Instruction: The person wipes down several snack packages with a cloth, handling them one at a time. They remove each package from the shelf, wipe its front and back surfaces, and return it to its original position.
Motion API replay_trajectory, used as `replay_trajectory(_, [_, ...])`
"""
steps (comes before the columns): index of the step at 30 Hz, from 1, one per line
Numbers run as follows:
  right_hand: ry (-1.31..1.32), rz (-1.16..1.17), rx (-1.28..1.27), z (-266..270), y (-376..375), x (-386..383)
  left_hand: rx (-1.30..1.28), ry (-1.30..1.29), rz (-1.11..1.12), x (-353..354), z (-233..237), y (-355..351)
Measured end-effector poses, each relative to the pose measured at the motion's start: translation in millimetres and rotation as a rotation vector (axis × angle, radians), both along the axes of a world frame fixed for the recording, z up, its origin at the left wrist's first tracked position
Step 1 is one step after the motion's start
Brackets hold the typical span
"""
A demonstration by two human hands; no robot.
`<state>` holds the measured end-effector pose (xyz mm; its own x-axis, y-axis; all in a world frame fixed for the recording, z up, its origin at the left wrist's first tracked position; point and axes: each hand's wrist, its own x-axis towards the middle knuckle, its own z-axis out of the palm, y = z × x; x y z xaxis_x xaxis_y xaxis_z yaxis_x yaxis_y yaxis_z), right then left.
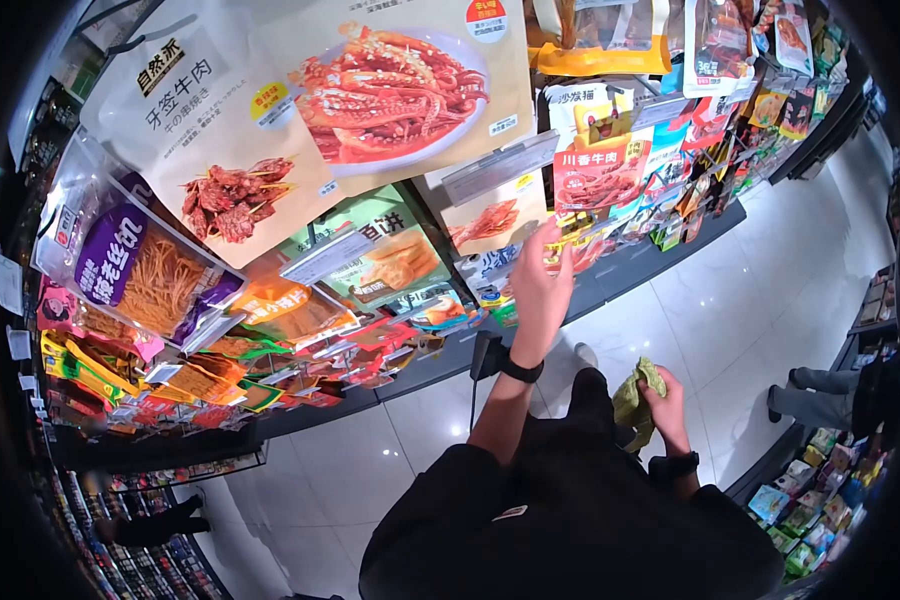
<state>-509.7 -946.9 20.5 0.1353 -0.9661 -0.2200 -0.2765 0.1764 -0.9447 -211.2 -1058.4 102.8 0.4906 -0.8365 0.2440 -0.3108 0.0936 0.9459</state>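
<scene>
My left hand is raised to the hanging snack display, its thumb and index finger apart. The fingertips are right at a small yellow packet, under a white and red bag of beef snacks. Just left of the hand hangs a beige snack bag with a picture of red food. Lower down, at my right side, my right hand is closed around a crumpled yellow-green cloth, which hangs below the fingers.
Large beige bags and a purple-labelled bag hang close in front. Clear price-tag holders jut out from the rack. A person in grey trousers stands at the right, near a low shelf of packets. Another person is at lower left.
</scene>
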Motion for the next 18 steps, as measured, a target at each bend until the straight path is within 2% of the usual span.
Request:
replay_trajectory(2, [-0.008, 0.022, 0.034, -9.6, -7.7, -11.4, -0.053, 0.007, 0.017, -6.3, 6.1, -27.6])
replay_trajectory(4, [0.034, 0.063, 0.032, -9.5, -23.3, -20.1, -0.203, -0.275, 0.147, -8.9, -0.4, -52.4])
replay_trajectory(6, [0.006, 0.096, 0.050, -7.8, -44.7, -30.5, -0.195, -0.308, 0.197, -13.0, -16.1, -69.9])
replay_trajectory(8, [-0.019, 0.127, 0.063, -8.1, -63.0, -46.4, -0.068, -0.238, 0.251, -23.5, -2.0, -72.5])
replay_trajectory(12, [-0.046, 0.228, 0.012, -24.1, -108.6, -78.5, -0.056, -0.088, 0.171, -29.9, -16.3, -94.0])
replay_trajectory(14, [-0.091, 0.279, 0.004, -22.6, -128.4, -89.6, -0.158, 0.031, 0.109, -35.0, -17.3, -104.3])
replay_trajectory(16, [0.012, 0.339, -0.034, -18.9, -146.9, -99.8, -0.148, -0.043, 0.130, -40.1, -13.8, -108.8])
replay_trajectory(18, [-0.019, 0.351, -0.025, -18.7, -159.3, -107.2, -0.093, 0.125, 0.086, -47.8, -4.6, -113.7])
